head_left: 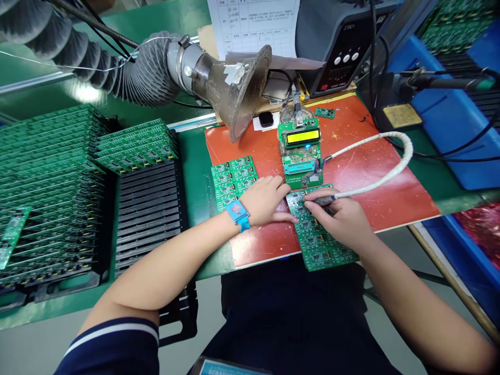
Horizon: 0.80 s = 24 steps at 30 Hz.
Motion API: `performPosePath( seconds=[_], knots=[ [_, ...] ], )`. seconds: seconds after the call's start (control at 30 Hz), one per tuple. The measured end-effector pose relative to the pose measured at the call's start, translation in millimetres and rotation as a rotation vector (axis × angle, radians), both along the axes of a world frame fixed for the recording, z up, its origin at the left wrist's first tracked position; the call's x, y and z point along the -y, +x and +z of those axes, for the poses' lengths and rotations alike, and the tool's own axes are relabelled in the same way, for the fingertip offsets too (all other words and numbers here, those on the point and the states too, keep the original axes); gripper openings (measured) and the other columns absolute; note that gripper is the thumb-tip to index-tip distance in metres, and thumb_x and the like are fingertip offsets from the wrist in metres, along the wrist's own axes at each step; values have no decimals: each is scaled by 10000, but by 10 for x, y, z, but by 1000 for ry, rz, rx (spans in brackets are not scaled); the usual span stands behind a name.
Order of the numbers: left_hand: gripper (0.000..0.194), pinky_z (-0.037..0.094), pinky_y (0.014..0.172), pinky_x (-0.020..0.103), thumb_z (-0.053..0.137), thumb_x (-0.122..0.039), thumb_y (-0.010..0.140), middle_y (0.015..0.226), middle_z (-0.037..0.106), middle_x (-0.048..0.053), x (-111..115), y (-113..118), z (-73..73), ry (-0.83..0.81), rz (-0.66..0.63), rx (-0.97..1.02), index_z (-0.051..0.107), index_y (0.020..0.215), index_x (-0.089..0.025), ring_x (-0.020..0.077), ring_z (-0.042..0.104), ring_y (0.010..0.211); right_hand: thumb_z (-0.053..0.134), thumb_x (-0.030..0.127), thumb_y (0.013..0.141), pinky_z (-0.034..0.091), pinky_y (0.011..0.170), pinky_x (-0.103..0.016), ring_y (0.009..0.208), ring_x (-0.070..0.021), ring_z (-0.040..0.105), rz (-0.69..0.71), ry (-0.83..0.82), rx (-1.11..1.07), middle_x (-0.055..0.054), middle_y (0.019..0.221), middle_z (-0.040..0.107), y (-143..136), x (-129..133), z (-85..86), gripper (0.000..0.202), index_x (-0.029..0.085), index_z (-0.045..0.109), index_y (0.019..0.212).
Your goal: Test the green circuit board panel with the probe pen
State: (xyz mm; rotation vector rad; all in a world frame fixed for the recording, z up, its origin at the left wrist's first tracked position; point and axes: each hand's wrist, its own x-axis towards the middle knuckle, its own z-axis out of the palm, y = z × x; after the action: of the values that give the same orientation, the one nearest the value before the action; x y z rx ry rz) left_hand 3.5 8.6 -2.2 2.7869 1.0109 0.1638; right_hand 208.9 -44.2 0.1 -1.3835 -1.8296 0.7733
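My right hand (346,216) pinches a dark probe (325,200) at the end of a white sleeved cable (402,151). Its tip is down at the upper part of a green circuit board panel (326,250); my fingers hide the exact contact. At the panel's left edge lies my left hand (269,200), thumb and forefinger spread apart and touching that edge. A blue wrist strap (237,214) is on my left wrist. Just beyond the panel sits a green programmer board (302,179) with a lit yellow display (303,136) and a teal socket.
Another circuit board panel (234,179) lies left on the red mat (258,250). Black racks (148,208) of upright boards fill the left side. A fume extraction hose (156,70) overhangs the bench. Behind stand a soldering station (344,52) and, rightward, a blue bin (449,130).
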Motion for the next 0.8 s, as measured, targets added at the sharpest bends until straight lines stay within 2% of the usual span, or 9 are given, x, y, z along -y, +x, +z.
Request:
performPosePath(
  seconds=[0.13,0.33,0.53,0.8],
  knots=[
    [780,430,804,368,432,-798,752,990,568,119,2,5,3,-10,7,-10,566,1102,-114,261,543,899,596,227,837,546,618,-280,783,-196,660,-15,40,13,-49,853,677,-24,-3,9,42,216,636,833],
    [760,426,803,367,409,-786,781,997,567,118,4,-4,0,-3,4,-4,559,1111,-118,260,542,897,603,213,819,545,608,-277,717,-179,657,-47,38,39,-33,819,687,-27,-10,5,44,210,646,821],
    [781,427,796,364,387,-804,770,990,567,113,3,-8,-7,2,0,2,559,1108,-121,262,544,890,600,226,848,543,720,-303,817,-194,658,-25,48,-16,-38,852,688,-18,3,-6,55,212,650,830],
    [777,433,792,371,376,-802,776,987,569,116,2,-4,0,2,-1,9,562,1097,-120,265,542,892,596,250,862,523,788,-334,862,-209,648,-14,20,-62,-47,876,679,-2,1,-21,68,214,647,836]
  ],
)
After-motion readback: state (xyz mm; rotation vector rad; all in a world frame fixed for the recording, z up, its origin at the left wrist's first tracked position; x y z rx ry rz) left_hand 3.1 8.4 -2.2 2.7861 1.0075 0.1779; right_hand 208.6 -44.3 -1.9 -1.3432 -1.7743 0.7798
